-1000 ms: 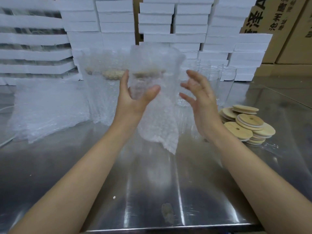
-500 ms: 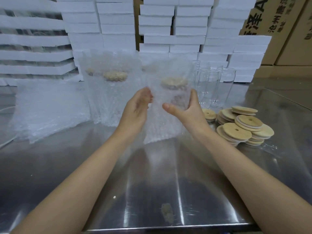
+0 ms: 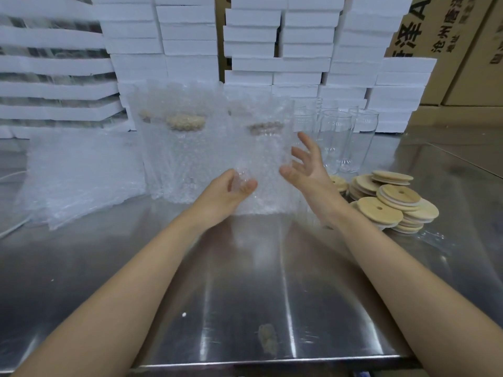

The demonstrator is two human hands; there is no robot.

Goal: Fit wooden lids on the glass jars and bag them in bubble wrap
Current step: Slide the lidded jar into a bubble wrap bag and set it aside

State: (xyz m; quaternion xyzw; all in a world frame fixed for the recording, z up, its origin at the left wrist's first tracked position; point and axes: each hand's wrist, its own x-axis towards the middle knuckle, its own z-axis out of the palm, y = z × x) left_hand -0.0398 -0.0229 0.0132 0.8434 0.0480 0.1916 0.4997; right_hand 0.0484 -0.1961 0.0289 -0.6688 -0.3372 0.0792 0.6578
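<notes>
the cardboard cartons (image 3: 446, 36) at the back right carry large dark chinese print, cut off by the frame edge; a big letter "a" shows at the top and smaller characters run down beside it, too small to read with certainty. no other writing is visible.

on the steel desk (image 3: 245, 281) a bubble wrap bag (image 3: 261, 159) stands upright with a glass jar inside it, the wooden lid (image 3: 265, 128) showing as a tan blur through the wrap near the top. the left hand (image 3: 228, 194) pinches the bag's lower left edge between thumb and fingers, a narrow grip on the wrap. the right hand (image 3: 307, 167) is just beside the bag's right side with fingers spread wide, holding nothing; whether it touches the wrap cannot be told.

just to the left stand already bagged jars (image 3: 182, 148), lids dimly visible through the bubbles. further left a loose heap of bubble wrap bags (image 3: 79, 180) lies flat on the desk. behind the right hand a cluster of bare glass jars (image 3: 340, 137) stands open and empty. to the right of them lies a pile of round wooden lids (image 3: 386, 202), each with a small hole. white foam blocks (image 3: 272, 50) are stacked along the back.
</notes>
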